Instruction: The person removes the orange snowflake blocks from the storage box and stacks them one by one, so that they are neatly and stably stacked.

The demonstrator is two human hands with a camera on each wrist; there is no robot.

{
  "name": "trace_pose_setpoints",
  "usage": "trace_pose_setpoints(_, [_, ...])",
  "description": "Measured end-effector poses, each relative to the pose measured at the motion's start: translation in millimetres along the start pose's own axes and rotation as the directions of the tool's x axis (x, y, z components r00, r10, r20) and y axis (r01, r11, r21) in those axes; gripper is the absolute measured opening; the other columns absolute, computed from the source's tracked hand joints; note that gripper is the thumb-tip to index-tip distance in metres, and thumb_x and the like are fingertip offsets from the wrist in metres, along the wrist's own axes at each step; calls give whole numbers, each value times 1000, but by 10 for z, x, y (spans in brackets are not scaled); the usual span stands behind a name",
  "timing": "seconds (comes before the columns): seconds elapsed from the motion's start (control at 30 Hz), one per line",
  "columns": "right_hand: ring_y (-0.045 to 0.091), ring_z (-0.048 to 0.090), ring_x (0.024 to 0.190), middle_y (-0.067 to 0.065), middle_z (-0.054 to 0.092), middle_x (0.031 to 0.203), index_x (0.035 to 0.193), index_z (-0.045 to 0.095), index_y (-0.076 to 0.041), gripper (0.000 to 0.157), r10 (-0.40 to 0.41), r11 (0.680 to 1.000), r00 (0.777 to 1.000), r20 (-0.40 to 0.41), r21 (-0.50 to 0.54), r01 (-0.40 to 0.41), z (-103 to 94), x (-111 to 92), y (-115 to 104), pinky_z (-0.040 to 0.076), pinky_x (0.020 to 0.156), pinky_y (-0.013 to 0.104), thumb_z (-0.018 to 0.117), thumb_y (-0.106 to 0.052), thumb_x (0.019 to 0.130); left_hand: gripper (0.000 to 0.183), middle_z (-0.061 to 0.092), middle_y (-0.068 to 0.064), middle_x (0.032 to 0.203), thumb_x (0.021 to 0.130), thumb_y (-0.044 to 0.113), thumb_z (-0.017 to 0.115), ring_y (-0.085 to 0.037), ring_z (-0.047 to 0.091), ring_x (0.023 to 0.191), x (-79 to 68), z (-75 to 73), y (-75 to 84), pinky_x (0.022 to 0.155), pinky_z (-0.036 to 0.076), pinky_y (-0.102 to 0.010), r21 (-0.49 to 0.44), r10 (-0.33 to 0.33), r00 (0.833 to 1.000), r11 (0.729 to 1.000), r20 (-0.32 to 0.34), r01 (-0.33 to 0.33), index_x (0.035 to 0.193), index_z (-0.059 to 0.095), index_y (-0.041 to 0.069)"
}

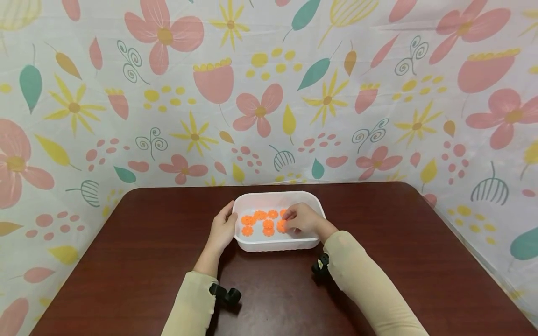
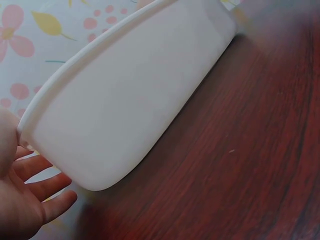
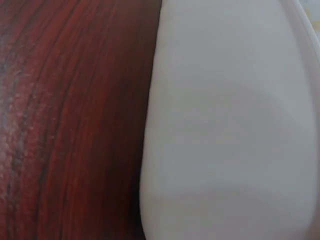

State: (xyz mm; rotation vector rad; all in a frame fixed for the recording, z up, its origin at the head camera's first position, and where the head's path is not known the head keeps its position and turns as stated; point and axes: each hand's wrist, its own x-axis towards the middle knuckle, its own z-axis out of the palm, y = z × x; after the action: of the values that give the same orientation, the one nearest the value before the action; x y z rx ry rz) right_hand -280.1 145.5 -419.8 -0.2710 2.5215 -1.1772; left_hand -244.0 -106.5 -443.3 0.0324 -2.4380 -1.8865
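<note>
A white plastic tub (image 1: 277, 245) stands on the table, with several small orange flower-shaped pieces (image 1: 247, 231) lying on its floor. My left hand (image 1: 222, 226) holds the tub's left end; in the left wrist view the thumb is at the rim and the other fingers (image 2: 50, 187) are spread against the outside. Over the right part of the tub, my right hand (image 1: 303, 218) reaches in with bent fingers and pinches an orange flower-shaped piece (image 1: 281, 227). The fingertips partly cover that piece. Only the tub's outer wall (image 3: 230, 120) shows in the right wrist view, not the right hand.
The tub rests on a dark red-brown wooden table (image 1: 168, 224) near its back edge. Behind it hangs a white cloth (image 1: 269, 154) printed with flowers and leaves. Black wrist mounts (image 1: 225, 295) sit on both sleeves.
</note>
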Motion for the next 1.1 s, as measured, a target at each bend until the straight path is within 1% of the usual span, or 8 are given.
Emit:
trace_pose_setpoints(0.2, [15, 59, 63, 8, 66, 84, 100, 67, 1, 20, 10, 998, 1000, -18, 69, -9, -36, -19, -15, 54, 58, 30, 69, -6, 81, 47, 46, -15, 143, 98, 20, 44, -29, 44, 130, 3, -9, -18, 105, 39, -46, 0, -1, 1000, 1000, -10, 1, 144, 40, 11])
trace_pose_setpoints(0.4, [13, 58, 61, 10, 66, 85, 103, 66, 5, 22, -20, 995, 999, -26, 97, 23, -83, -19, -24, 55, 57, 29, 67, -3, 83, 47, 46, -19, 142, 98, 16, 44, -31, 45, 130, 10, -21, -8, 106, 38, -47, 7, 17, 1000, 1000, -24, -17, 144, 39, 6])
trace_pose_setpoints(0.57, [13, 59, 63, 9, 67, 84, 105, 66, 4, 24, 1, 992, 1000, -30, 126, 3, -118, -17, -40, 55, 57, 29, 68, -5, 83, 47, 47, -19, 141, 98, 16, 44, -31, 45, 129, 0, -26, 5, 106, 38, -47, 0, 4, 999, 1000, -36, -4, 144, 40, 7])
trace_pose_setpoints(0.67, [13, 61, 66, 10, 68, 85, 106, 66, 5, 25, -16, 991, 999, -38, 133, 20, -151, -33, -54, 55, 58, 30, 68, -5, 83, 47, 46, -18, 142, 98, 16, 44, -31, 45, 129, -3, -23, 5, 105, 39, -47, 4, 1, 999, 1000, -37, -1, 144, 40, 7])
trace_pose_setpoints(0.8, [15, 63, 74, 11, 68, 89, 106, 67, 2, 24, -8, 990, 998, -56, 140, 16, -207, -64, -84, 56, 61, 33, 68, -6, 83, 46, 46, -18, 142, 98, 15, 44, -30, 46, 129, -1, -21, -3, 105, 39, -46, 4, 6, 999, 1000, -35, -6, 144, 40, 7])
trace_pose_setpoints(0.9, [16, 63, 77, 11, 68, 92, 106, 68, 0, 24, 12, 989, 998, -69, 145, -2, -244, -82, -97, 57, 62, 33, 70, -7, 83, 46, 46, -18, 142, 98, 15, 44, -30, 45, 129, 0, -22, -8, 105, 39, -46, 2, 11, 999, 1000, -37, -11, 144, 40, 7])
trace_pose_setpoints(1.1, [16, 62, 77, 12, 68, 96, 107, 68, 0, 26, 15, 984, 997, -76, 180, -1, -309, -94, -71, 57, 63, 34, 71, -7, 83, 47, 46, -16, 143, 98, 17, 43, -28, 44, 131, -1, -18, -17, 107, 37, -45, 6, 2, 999, 1000, -41, -2, 144, 40, 8])
